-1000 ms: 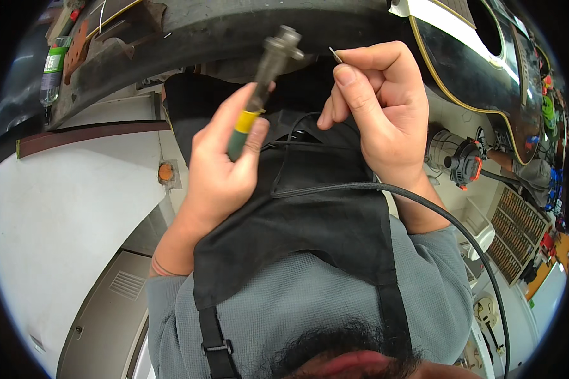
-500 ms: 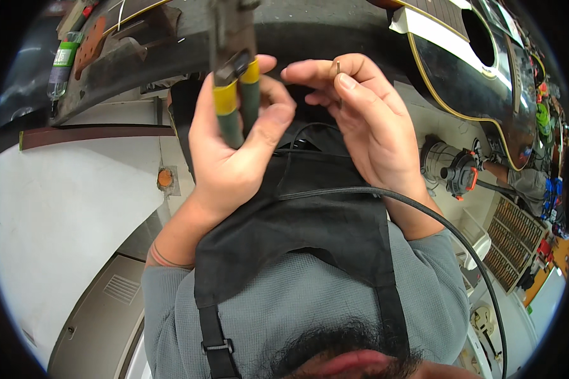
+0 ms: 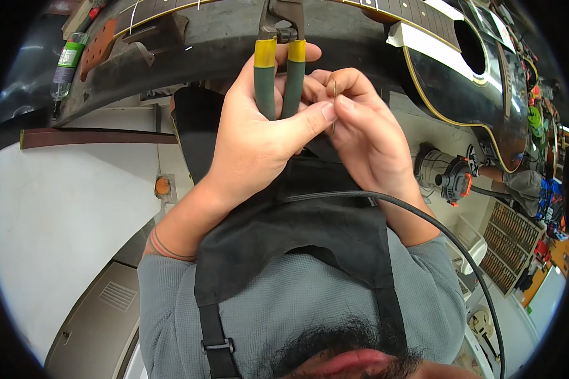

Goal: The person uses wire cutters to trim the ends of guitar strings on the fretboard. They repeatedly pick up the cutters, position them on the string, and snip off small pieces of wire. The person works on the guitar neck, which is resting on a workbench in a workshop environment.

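Note:
My left hand is closed around a pair of pliers with green and yellow handles. The jaws point away from me, with their far end cut off by the picture's top edge. My right hand pinches a short, thin piece of metal wire between thumb and forefinger. The tip of my left thumb meets the wire beside my right fingertips. Beyond the hands lies a guitar neck with thin pieces of wire near its left part.
A black guitar body with pale edging lies at the right on the dark workbench. A clear bottle stands at far left. A black cable crosses my apron. At right are a vacuum cleaner and another person's leg.
My left hand has swung right with the pliers, and its thumb now reaches the wire. My right hand keeps its pinch and has shifted only slightly.

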Demonstrator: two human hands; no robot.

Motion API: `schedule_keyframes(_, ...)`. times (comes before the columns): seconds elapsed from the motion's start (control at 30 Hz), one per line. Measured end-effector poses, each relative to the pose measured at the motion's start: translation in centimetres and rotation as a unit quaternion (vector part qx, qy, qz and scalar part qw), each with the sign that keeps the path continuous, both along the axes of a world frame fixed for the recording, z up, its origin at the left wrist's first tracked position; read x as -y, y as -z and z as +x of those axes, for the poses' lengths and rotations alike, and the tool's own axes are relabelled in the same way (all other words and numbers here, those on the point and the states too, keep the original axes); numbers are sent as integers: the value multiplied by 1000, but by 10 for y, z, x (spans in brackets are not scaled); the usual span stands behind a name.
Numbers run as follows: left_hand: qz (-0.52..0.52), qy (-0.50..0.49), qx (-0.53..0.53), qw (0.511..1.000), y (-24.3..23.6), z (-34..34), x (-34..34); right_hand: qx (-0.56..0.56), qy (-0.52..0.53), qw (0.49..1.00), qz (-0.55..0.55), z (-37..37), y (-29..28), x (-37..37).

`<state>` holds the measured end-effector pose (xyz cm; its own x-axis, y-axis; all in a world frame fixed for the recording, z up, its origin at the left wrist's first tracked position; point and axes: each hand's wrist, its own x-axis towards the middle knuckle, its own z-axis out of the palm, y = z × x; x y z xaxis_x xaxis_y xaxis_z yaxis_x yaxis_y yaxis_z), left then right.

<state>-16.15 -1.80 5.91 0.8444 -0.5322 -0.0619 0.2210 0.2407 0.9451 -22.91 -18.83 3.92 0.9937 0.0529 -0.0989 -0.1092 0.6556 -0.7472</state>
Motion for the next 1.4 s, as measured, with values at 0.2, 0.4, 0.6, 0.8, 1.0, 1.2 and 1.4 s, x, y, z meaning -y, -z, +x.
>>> schedule_keyframes(0.2,-28,39,-69,996,-19,8,-9,226,27,917,-329,-3,2,21)
schedule_keyframes(0.4,-81,89,-116,986,-32,18,-14,283,47,854,-434,4,-14,23)
schedule_keyframes(0.6,-125,134,-132,974,-38,36,-21,295,73,819,-487,16,-30,18)
schedule_keyframes(0.8,-132,183,-126,966,-40,61,-28,268,93,804,-523,26,-52,10)
schedule_keyframes(1.0,1,317,140,938,1,96,-51,223,229,724,-611,43,-115,54)
schedule_keyframes(1.2,204,529,396,722,27,131,-55,219,65,576,-785,122,-140,29)
schedule_keyframes(1.4,189,531,465,683,73,151,-57,165,-44,465,-869,164,-135,14)
